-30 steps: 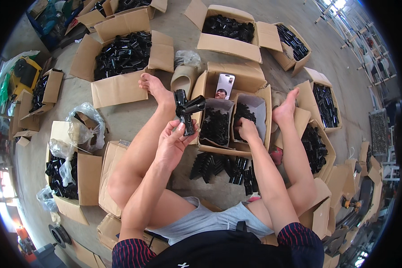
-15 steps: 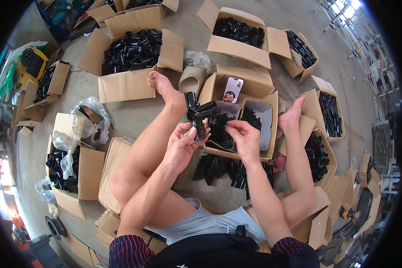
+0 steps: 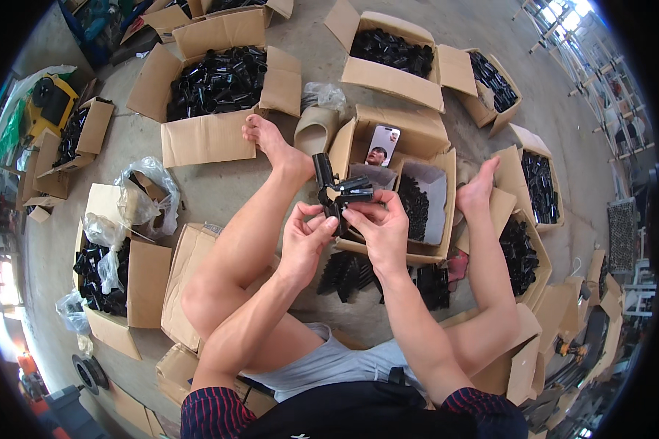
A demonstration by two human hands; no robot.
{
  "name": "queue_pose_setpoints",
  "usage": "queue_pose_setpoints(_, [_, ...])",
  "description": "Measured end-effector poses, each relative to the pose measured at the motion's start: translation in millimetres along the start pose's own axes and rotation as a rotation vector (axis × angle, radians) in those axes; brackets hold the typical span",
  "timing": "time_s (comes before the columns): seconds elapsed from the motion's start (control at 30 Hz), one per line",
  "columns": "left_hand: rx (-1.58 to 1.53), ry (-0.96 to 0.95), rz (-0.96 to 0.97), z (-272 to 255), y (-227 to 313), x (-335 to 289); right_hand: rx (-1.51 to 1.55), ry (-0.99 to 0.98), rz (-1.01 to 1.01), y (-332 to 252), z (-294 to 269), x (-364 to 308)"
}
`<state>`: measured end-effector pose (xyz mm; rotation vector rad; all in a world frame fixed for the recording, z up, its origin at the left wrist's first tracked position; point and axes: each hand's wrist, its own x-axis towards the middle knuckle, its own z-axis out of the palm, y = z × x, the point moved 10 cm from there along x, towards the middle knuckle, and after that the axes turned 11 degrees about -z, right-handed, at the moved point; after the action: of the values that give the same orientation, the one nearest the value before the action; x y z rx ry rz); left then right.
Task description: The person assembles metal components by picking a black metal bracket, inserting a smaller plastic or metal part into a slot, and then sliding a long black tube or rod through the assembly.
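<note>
In front of my knees, a black branched pipe connector [image 3: 326, 181] is held up, its tube-like arms pointing several ways. My left hand [image 3: 306, 238] is closed around its lower arm with thumb and fingers. My right hand [image 3: 379, 223] comes against it from the right, thumb and fingertips pinched together beside its lower part. Whatever small piece those fingers may hold is hidden. Just beyond, a cardboard box [image 3: 438, 257] carries two grey-lined compartments; small black parts [image 3: 415, 208] lie in the right one. The hands and connector mostly cover the left compartment.
A phone [image 3: 381, 145] leans inside the box, showing a video call. Black ribbed pieces [image 3: 344, 274] lie on the floor below it. Open cartons of black parts surround me, including one at upper left [image 3: 216, 80]. A beige slipper [image 3: 315, 128] is beside my left foot.
My right hand has left the small parts in the box and moved left to the connector. The connector has turned slightly in my left hand, which has shifted a little right.
</note>
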<state>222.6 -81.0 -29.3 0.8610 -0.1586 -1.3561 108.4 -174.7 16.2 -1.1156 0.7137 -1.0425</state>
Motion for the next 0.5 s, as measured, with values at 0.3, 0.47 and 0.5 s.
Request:
queue_pose_setpoints(0.3, [0.049, 0.04, 0.065, 3.5, 3.6, -5.0, -0.023, 0.09, -0.007, 4.6, -4.2, -7.7])
queue_pose_setpoints(0.47, [0.062, 0.037, 0.085, 4.0, 5.5, -3.9, -0.189, 0.058, -0.058, 5.4, -7.2, -12.9])
queue_pose_setpoints(0.5, [0.064, 0.051, 0.083, 3.1, 5.9, -5.6, -0.241, 0.061, -0.094, 3.5, -7.9, -15.5])
